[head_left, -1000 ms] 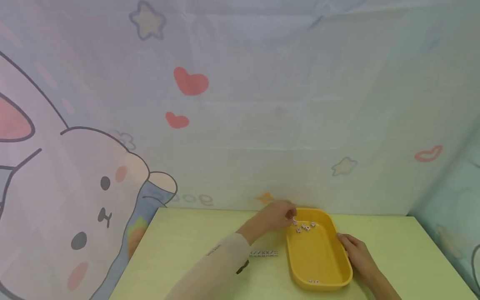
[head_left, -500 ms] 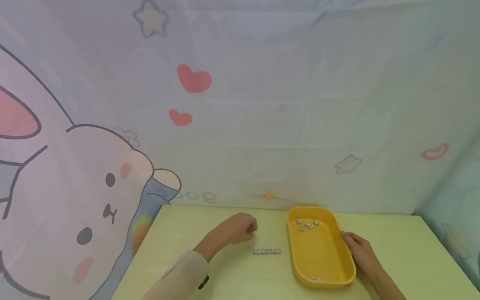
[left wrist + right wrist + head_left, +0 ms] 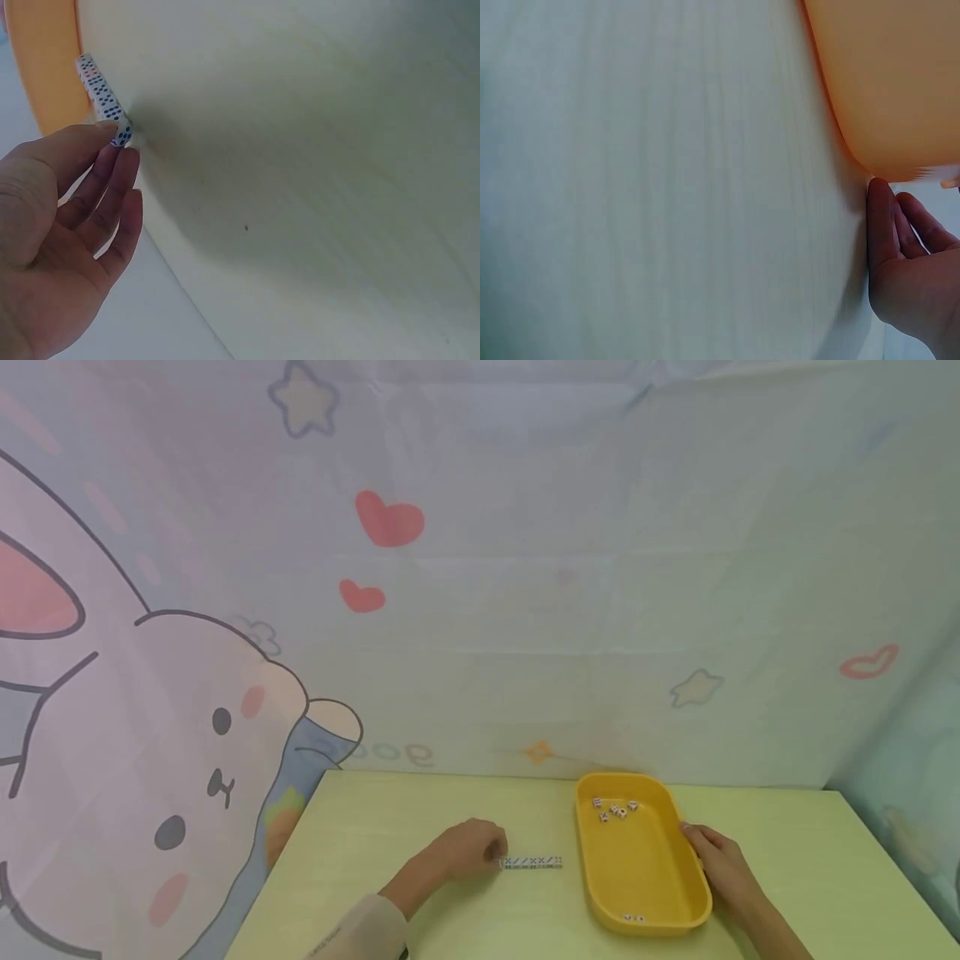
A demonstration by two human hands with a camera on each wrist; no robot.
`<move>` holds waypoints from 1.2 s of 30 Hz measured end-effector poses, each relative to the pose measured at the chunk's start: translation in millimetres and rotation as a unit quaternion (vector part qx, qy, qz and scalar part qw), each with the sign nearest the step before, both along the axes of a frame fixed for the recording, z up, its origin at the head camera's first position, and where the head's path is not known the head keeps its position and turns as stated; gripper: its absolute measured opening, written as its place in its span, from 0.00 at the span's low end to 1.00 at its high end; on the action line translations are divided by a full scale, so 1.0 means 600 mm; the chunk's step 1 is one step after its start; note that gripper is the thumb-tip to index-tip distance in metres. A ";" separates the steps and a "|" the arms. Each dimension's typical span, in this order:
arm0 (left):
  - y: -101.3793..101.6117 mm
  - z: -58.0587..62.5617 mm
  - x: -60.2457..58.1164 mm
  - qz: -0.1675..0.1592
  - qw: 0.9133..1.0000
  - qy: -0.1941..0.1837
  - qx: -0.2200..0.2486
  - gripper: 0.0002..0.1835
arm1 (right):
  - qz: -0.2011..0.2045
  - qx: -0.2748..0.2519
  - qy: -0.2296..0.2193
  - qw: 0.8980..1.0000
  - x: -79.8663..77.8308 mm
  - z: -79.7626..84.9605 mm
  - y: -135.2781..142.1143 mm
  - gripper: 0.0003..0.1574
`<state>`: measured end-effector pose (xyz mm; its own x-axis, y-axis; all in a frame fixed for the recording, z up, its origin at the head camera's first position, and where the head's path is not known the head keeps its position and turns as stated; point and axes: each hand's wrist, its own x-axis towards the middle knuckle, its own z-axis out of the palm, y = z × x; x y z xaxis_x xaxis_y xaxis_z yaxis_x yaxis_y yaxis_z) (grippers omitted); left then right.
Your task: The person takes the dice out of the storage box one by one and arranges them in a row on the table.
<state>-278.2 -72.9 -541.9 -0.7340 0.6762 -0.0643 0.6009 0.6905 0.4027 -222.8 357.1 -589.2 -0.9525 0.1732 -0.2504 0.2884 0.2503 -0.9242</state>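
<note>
My left hand pinches a white die between thumb and fingertips, at the left end of a row of dice. The held die lines up with the row in the left wrist view; whether it touches its neighbour I cannot tell. To the right stands a yellow tray with several loose dice at its far end and two dice at its near end. My right hand holds the tray's right side, thumb at the rim and fingers against the outer wall.
A pale yellow-green table carries the dice and tray. Behind it hangs a printed cloth backdrop with a rabbit and hearts. The tray's far end stands close to this cloth.
My left hand has carried a die from the tray's far left corner leftward, then down to the left end of the row. The right hand has stayed at the tray.
</note>
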 end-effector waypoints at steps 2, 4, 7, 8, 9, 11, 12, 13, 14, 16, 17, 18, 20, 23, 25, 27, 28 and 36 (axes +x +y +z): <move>0.003 -0.006 0.000 0.002 1.000 0.011 -0.005 0.08 | -0.001 0.001 0.002 1.000 0.001 0.001 0.000 0.48; 0.005 -0.010 0.000 0.004 1.000 0.017 -0.005 0.08 | 0.001 0.002 0.003 1.000 0.003 0.001 0.000 0.48; 0.006 -0.014 -0.001 0.002 1.000 0.019 0.002 0.08 | 0.002 0.004 0.003 1.000 0.004 0.001 -0.001 0.48; 0.005 -0.015 -0.001 0.001 1.000 0.017 0.005 0.08 | 0.003 0.004 0.002 1.000 0.005 0.001 -0.001 0.48; 0.005 -0.015 -0.001 0.001 1.000 0.014 0.007 0.08 | 0.003 0.005 0.001 1.000 0.005 0.000 -0.001 0.48; 0.003 -0.014 0.000 0.003 1.000 0.008 0.011 0.09 | 0.002 0.006 0.001 1.000 0.005 0.000 -0.002 0.49; 0.003 -0.011 0.001 0.004 1.000 0.005 0.013 0.09 | 0.003 0.007 0.001 1.000 0.005 0.000 -0.002 0.49; 0.004 -0.007 0.001 0.007 1.000 0.002 0.014 0.09 | 0.002 0.008 0.002 1.000 0.004 -0.001 -0.002 0.49; 0.007 -0.001 0.002 0.009 1.000 0.000 0.014 0.10 | 0.001 0.007 0.003 1.000 0.004 -0.001 -0.001 0.49; 0.015 0.009 0.000 0.013 1.000 -0.001 0.016 0.11 | 0.001 0.004 0.005 1.000 0.004 0.000 -0.001 0.49; 0.022 0.015 -0.003 0.012 1.000 0.004 0.016 0.12 | 0.001 0.004 0.005 1.000 0.003 0.001 -0.001 0.49; 0.030 0.022 -0.005 0.009 1.000 0.009 0.017 0.12 | 0.002 0.004 0.006 1.000 0.003 0.001 -0.001 0.48; 0.051 0.032 -0.012 -0.002 0.999 0.026 0.025 0.13 | 0.004 0.002 0.007 1.000 0.003 0.002 0.000 0.49; 0.090 0.044 -0.025 -0.026 0.997 0.068 0.036 0.15 | 0.004 0.001 0.009 1.000 0.002 0.000 0.001 0.49; 0.118 0.050 -0.031 -0.042 0.994 0.093 0.041 0.16 | 0.004 -0.003 0.012 1.000 0.002 -0.001 0.002 0.49; 0.146 0.054 -0.036 -0.055 0.991 0.115 0.035 0.17 | 0.004 -0.004 0.012 1.000 0.003 -0.002 0.003 0.49; 0.160 0.056 -0.038 -0.060 0.990 0.124 0.031 0.18 | 0.004 -0.003 0.011 1.000 0.003 -0.003 0.004 0.49; 0.238 0.059 -0.064 -0.079 0.983 0.159 -0.051 0.21 | 0.002 -0.001 0.014 1.000 0.003 -0.001 0.001 0.49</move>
<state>-316.5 69.9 -506.5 -0.6142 0.7853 0.0781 0.7882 0.6056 0.1096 -220.8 357.7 -589.7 -0.9600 0.1681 -0.2239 0.2612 0.2495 -0.9325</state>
